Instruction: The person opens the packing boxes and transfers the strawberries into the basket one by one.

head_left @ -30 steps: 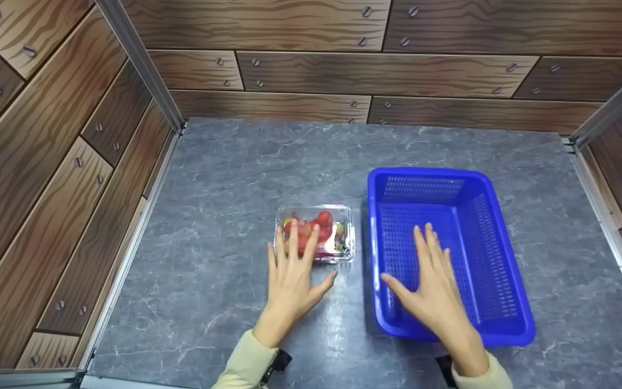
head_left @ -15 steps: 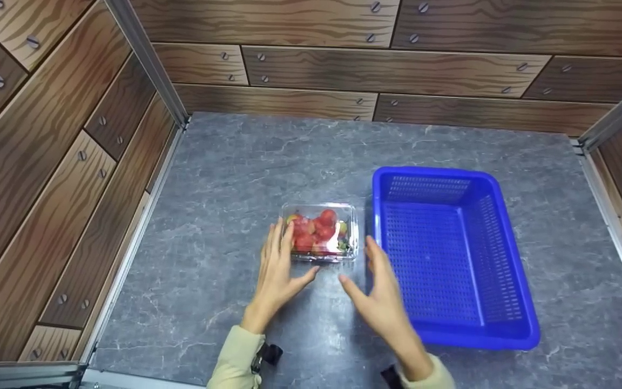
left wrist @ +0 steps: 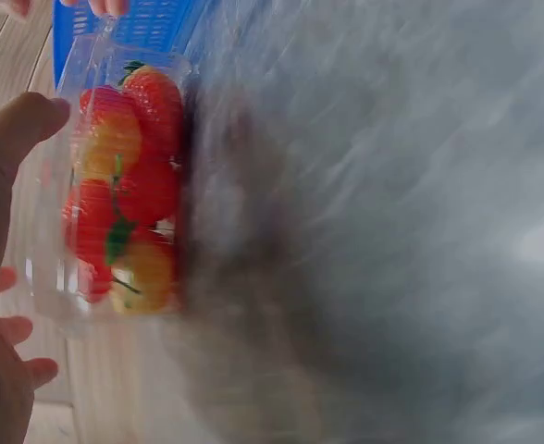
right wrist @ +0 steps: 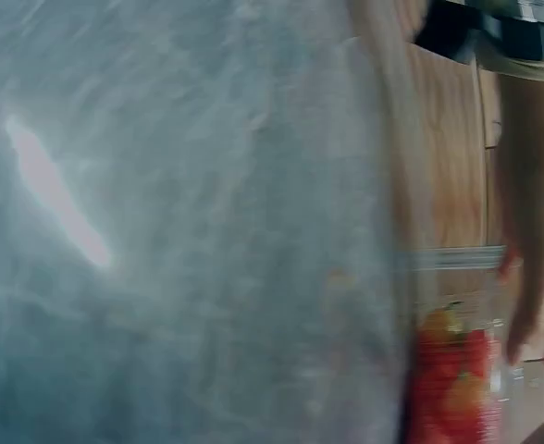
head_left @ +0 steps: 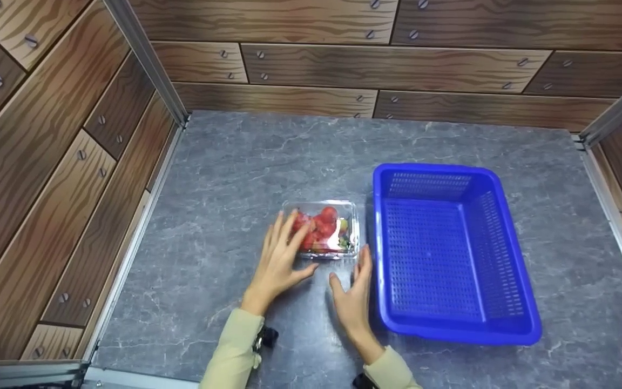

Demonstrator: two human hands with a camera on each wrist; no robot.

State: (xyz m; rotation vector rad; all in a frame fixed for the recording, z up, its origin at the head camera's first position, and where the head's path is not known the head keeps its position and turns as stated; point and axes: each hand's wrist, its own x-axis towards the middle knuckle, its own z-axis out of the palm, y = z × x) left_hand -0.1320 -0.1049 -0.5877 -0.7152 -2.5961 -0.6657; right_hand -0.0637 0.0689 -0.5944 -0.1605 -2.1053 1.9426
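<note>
A clear plastic clamshell box point(head_left: 356, 229) of red and yellowish strawberries point(head_left: 322, 229) sits on the grey tabletop. My left hand point(head_left: 277, 265) is at the box's left side, its spread fingers overlapping the lid in the head view. In the left wrist view the thumb point(left wrist: 31, 120) is close to the box wall, with green leaves showing among the strawberries point(left wrist: 129, 194). At the box's near right corner is my right hand point(head_left: 354, 305), its fingertips right at the edge and its thumb apart from them. Blur softens the right wrist view.
A blue plastic basket point(head_left: 462, 336) with perforated walls stands just right of the box, nothing inside it. Wood-patterned panels point(head_left: 311, 65) wall the back and sides, with metal rails point(head_left: 141, 59) at the corners. Grey marbled tabletop point(head_left: 224, 189) extends around.
My right hand has moved left from over the basket to the box's near right corner. The left hand went left off the lid, then back in over its left edge. The box stays put.
</note>
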